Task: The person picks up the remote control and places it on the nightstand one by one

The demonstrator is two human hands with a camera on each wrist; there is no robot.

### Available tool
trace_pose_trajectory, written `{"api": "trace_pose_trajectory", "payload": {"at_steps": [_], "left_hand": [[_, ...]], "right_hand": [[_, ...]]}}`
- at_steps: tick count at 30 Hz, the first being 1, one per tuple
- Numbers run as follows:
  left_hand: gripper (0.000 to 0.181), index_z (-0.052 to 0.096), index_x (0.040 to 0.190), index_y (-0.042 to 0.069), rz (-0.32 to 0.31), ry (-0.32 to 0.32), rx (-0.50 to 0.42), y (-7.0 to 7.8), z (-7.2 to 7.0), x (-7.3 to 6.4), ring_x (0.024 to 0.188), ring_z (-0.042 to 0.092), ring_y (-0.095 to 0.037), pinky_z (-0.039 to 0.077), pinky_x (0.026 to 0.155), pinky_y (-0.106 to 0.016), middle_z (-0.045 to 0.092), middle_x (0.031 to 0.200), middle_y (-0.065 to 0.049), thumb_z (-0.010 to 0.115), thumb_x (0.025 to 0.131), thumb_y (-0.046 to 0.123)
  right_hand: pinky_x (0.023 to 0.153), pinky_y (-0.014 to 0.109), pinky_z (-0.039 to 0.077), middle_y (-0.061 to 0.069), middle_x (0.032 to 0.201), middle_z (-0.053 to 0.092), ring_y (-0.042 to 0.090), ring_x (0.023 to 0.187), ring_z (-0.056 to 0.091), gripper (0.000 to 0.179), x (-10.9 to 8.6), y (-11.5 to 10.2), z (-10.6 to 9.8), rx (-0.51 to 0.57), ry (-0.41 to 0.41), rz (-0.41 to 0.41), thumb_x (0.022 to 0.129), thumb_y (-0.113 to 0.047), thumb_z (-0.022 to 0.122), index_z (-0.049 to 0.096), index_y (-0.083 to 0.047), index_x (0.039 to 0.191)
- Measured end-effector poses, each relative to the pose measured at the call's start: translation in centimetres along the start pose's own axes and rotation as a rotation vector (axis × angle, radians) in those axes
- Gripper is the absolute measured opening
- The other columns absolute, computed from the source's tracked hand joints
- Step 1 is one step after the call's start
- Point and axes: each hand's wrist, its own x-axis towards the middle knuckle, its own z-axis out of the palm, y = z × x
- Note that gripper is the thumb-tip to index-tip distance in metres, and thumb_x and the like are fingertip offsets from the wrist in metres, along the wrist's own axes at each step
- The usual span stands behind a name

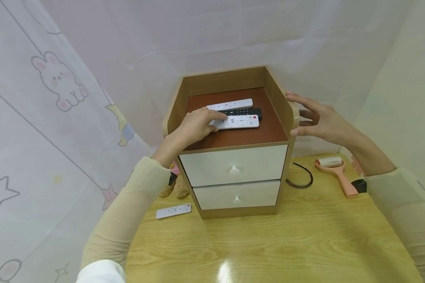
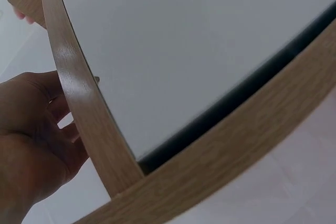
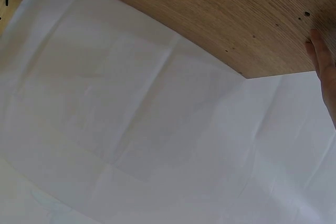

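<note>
A small wooden cabinet (image 1: 238, 213) with two white drawers stands on the table, its top a brown, walled shelf. Three remotes lie there: a white one (image 1: 230, 105) at the back, a black one (image 1: 256, 113) in the middle and a white remote control (image 1: 246, 122) in front. My left hand (image 1: 198, 125) pinches the front one by its left end, thumb at the near edge and fingers over the top. In the left wrist view the drawer front and frame hide that grip. My right hand (image 1: 326, 120) rests its fingertips against the cabinet's right side panel (image 3: 210, 19).
Another white remote (image 1: 173, 211) lies on the table (image 1: 269, 247) left of the cabinet, near a fuzzy brown item (image 1: 180, 186). On the right are a black headband (image 1: 306, 184) and a lint roller (image 1: 340, 175) with an orange handle. A white curtain (image 1: 156, 47) hangs behind.
</note>
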Motion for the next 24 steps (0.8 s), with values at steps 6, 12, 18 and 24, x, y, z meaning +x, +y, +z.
{"api": "trace_pose_trajectory", "payload": {"at_steps": [6,12,18,24], "left_hand": [[0.043,0.063,0.130,0.022,-0.028,-0.004,0.004,0.3,-0.1,0.0,0.118,0.056,-0.024,0.047,0.061,-0.036,0.062,0.129,-0.004,0.070,0.089,0.013],[0.042,0.063,0.130,0.018,-0.014,-0.026,-0.027,0.2,-0.1,0.4,0.120,0.052,-0.025,0.051,0.074,-0.036,0.062,0.129,-0.006,0.069,0.089,0.010],[0.046,0.055,0.137,0.012,0.016,0.025,-0.049,0.1,-0.8,-1.0,0.127,0.046,-0.027,0.045,0.098,-0.044,0.056,0.137,-0.005,0.067,0.092,0.016],[0.045,0.059,0.129,0.000,0.219,0.532,-0.189,0.5,-2.6,-7.5,0.124,0.049,-0.028,0.041,0.104,-0.038,0.058,0.134,-0.012,0.069,0.086,-0.002]], "right_hand": [[0.094,0.015,0.046,-0.008,0.160,0.017,0.047,0.135,0.032,0.088,0.0,-0.2,-0.1,-0.003,0.001,0.004,0.082,0.005,0.072,0.029,-0.024,0.153],[0.094,0.014,0.045,-0.008,0.160,0.017,0.047,0.135,0.031,0.088,0.1,-0.2,-0.3,-0.013,-0.002,0.007,0.082,0.005,0.072,0.028,-0.025,0.153],[0.093,0.015,0.046,-0.008,0.160,0.018,0.047,0.135,0.032,0.088,-0.2,-0.1,-0.2,-0.021,0.002,0.016,0.083,0.004,0.072,0.028,-0.025,0.153],[0.095,0.016,0.046,-0.007,0.160,0.017,0.046,0.136,0.031,0.088,-0.3,0.1,0.3,0.011,-0.004,-0.002,0.083,0.006,0.071,0.028,-0.024,0.153]]}}
